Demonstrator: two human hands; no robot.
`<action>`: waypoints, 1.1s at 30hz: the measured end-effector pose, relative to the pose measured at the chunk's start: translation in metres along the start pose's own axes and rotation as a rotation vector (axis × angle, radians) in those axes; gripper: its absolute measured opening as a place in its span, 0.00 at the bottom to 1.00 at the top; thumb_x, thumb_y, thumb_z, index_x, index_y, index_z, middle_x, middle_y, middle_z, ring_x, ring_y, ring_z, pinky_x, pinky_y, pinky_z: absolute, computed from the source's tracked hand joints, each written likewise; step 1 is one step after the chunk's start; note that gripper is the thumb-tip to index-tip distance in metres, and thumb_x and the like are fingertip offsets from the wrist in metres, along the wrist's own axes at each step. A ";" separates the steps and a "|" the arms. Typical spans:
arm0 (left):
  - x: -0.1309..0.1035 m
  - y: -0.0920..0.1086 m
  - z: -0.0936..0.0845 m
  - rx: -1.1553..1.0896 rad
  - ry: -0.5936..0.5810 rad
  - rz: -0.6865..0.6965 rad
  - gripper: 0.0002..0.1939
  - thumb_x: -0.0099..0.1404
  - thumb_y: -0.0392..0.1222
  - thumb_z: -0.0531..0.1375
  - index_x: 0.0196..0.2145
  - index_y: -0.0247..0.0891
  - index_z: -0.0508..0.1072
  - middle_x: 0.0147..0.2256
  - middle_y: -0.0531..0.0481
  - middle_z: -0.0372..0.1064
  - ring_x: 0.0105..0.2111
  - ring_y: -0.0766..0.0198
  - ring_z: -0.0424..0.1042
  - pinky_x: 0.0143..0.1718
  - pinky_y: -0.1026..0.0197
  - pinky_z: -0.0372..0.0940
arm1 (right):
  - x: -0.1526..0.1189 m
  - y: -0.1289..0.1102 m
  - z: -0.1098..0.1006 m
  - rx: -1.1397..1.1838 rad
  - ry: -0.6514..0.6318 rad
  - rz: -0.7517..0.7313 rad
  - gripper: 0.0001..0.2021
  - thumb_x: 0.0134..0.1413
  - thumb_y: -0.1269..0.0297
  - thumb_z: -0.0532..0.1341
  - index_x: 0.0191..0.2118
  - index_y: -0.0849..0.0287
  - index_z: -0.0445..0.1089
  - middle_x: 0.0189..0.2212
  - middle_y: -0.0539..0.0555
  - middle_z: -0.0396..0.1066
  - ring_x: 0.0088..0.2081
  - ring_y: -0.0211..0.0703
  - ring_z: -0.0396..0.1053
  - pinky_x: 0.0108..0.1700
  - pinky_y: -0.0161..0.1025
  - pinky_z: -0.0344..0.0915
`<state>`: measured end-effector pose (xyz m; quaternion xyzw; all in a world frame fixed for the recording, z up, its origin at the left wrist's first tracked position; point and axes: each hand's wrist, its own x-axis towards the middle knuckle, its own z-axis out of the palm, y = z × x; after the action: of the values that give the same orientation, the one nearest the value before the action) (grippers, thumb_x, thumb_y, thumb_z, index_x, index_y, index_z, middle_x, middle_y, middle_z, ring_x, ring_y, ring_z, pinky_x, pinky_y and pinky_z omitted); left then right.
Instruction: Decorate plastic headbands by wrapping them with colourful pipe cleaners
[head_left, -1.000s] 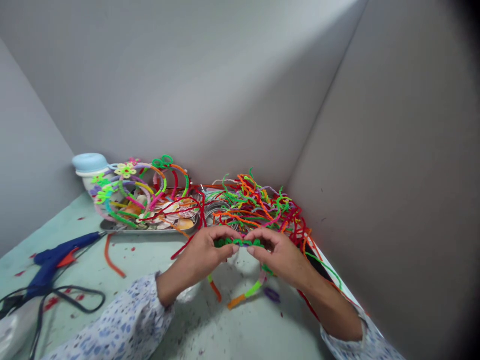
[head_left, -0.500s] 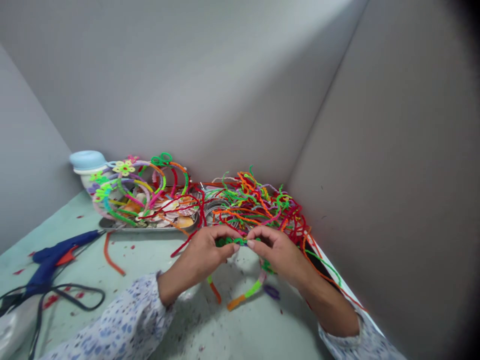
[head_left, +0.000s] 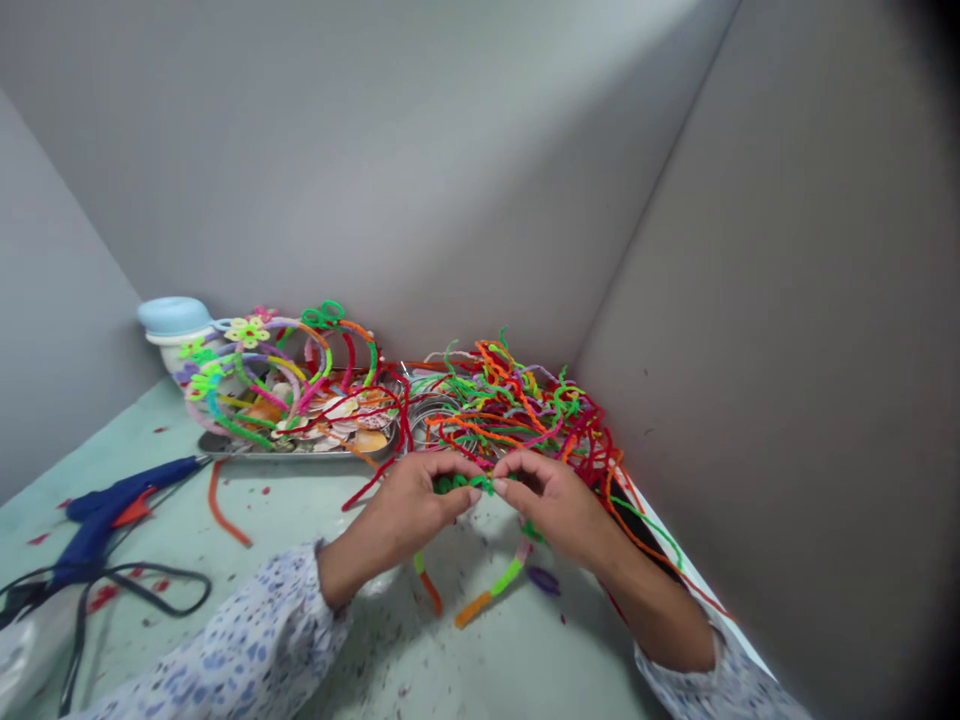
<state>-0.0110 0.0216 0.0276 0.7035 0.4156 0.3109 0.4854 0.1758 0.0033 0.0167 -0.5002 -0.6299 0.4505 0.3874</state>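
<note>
Near the middle of the table, my left hand (head_left: 427, 495) and my right hand (head_left: 546, 500) meet thumb to thumb. Both pinch a curled green pipe cleaner (head_left: 456, 483) between thumb and forefinger; part of it is hidden by the fingers. Below them hangs or lies a headband wrapped in coloured pipe cleaner, its yellow-green and orange end (head_left: 491, 595) showing beneath my right hand and its other end (head_left: 429, 585) below my left. Whether the green piece is joined to the headband I cannot tell. A purple pipe-cleaner loop (head_left: 544, 580) lies beside it.
A big tangle of pipe cleaners (head_left: 517, 400) lies behind my hands. To its left, a metal tray (head_left: 300, 456) carries shells and several finished headbands (head_left: 330, 365). A blue glue gun (head_left: 112, 510) with its cord, an orange strip (head_left: 219, 510) and a lidded bottle (head_left: 176, 320) are at left.
My fingers have shifted very slightly along the green pipe cleaner, still pinching it. Everything else on the table stays where it was.
</note>
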 end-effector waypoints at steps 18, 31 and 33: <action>0.003 -0.005 -0.001 -0.048 0.019 0.006 0.12 0.58 0.40 0.59 0.40 0.37 0.76 0.26 0.53 0.70 0.24 0.68 0.64 0.26 0.66 0.61 | -0.001 -0.001 -0.001 -0.255 0.106 -0.200 0.06 0.54 0.67 0.59 0.37 0.56 0.73 0.34 0.49 0.73 0.36 0.39 0.69 0.39 0.35 0.63; 0.001 -0.002 0.001 -0.106 0.037 0.013 0.14 0.59 0.41 0.58 0.42 0.37 0.74 0.30 0.51 0.72 0.26 0.67 0.65 0.26 0.66 0.62 | -0.004 0.002 0.001 -0.329 0.146 -0.232 0.09 0.54 0.69 0.58 0.42 0.55 0.69 0.37 0.49 0.74 0.38 0.39 0.70 0.41 0.36 0.63; 0.001 -0.003 0.001 -0.112 0.034 0.016 0.12 0.59 0.41 0.58 0.40 0.37 0.74 0.30 0.51 0.71 0.26 0.67 0.65 0.26 0.66 0.62 | -0.005 0.001 0.002 -0.350 0.165 -0.232 0.09 0.53 0.69 0.59 0.41 0.55 0.69 0.36 0.49 0.73 0.37 0.40 0.70 0.41 0.36 0.64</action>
<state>-0.0100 0.0228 0.0248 0.6732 0.4003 0.3495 0.5142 0.1753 -0.0017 0.0145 -0.5194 -0.7180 0.2443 0.3939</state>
